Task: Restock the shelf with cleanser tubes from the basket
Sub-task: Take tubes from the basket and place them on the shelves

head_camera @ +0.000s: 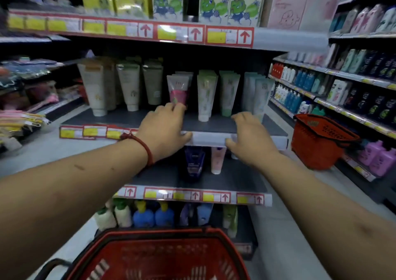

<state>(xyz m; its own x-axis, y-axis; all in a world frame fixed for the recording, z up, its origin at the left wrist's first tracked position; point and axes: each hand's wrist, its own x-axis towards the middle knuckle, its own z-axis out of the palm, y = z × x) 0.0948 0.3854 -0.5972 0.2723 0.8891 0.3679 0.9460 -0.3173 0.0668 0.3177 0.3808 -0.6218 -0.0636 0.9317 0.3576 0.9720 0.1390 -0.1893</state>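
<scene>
Dark grey shelf (214, 125) under the left hand (165, 127) and right hand (250, 138), pink tube (177, 89) standing cap down at the left hand's fingertips, green tubes (214, 93) upright in rows behind the right hand, red basket (162, 256) low down below both wrists
</scene>
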